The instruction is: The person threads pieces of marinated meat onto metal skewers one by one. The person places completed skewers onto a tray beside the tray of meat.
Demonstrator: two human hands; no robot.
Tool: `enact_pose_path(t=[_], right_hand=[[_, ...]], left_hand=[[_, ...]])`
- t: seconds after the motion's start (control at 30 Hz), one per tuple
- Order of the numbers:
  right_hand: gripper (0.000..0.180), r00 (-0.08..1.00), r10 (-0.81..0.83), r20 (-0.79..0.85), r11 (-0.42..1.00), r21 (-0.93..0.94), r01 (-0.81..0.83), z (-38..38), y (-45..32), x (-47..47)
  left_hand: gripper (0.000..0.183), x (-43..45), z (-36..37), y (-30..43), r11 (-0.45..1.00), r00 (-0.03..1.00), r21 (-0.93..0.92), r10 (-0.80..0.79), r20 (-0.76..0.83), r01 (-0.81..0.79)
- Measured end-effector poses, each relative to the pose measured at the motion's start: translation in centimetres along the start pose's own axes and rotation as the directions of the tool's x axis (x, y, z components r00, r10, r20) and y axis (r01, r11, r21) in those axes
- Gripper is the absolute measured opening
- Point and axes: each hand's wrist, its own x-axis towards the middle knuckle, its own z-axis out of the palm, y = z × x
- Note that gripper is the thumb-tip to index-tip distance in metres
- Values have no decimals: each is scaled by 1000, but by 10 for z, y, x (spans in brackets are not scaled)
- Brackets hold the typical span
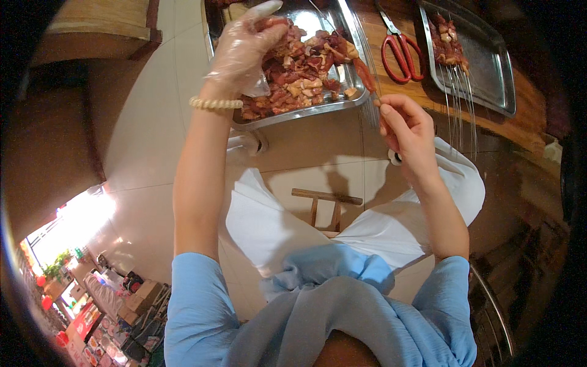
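Observation:
My left hand (247,50), in a clear plastic glove with a beaded bracelet at the wrist, is over the raw meat pieces (293,87) in a metal tray (302,112), its fingertips at a piece of meat. My bare right hand (406,128) pinches a thin metal skewer near the tray's right corner. A strip of raw meat (364,75) is threaded on that skewer, just above my fingers. More bare metal skewers (369,110) lie along the tray's right edge.
Red-handled scissors (402,57) lie on the wooden table (486,117) between the trays. A second metal tray (495,69) holds several loaded meat skewers (449,46), their bare ends over its near edge. A wooden stool (326,197) stands low between my knees.

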Motion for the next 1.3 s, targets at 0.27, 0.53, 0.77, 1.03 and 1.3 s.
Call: enact_pose_path(t=[0.27, 0.53, 0.77, 1.03, 1.3], right_hand=[[14, 976, -214, 48, 935, -280, 219, 14, 6, -11], [14, 965, -260, 24, 924, -283, 256, 16, 10, -9], [13, 970, -241, 31, 925, -295, 239, 13, 8, -10], [12, 971, -237, 44, 924, -300, 239, 14, 6, -9], [13, 968, -248, 32, 932, -264, 248, 15, 8, -9]], left_hand=[[33, -13, -7, 17, 778, 996, -624, -39, 78, 80], [37, -20, -6, 19, 754, 997, -653, -37, 62, 68], [42, -30, 11, 33, 792, 995, -609, 28, 94, 36], [43, -28, 10, 30, 816, 991, -578, 81, 106, -4], [39, -27, 8, 33, 772, 1000, -635, 11, -23, -23]])
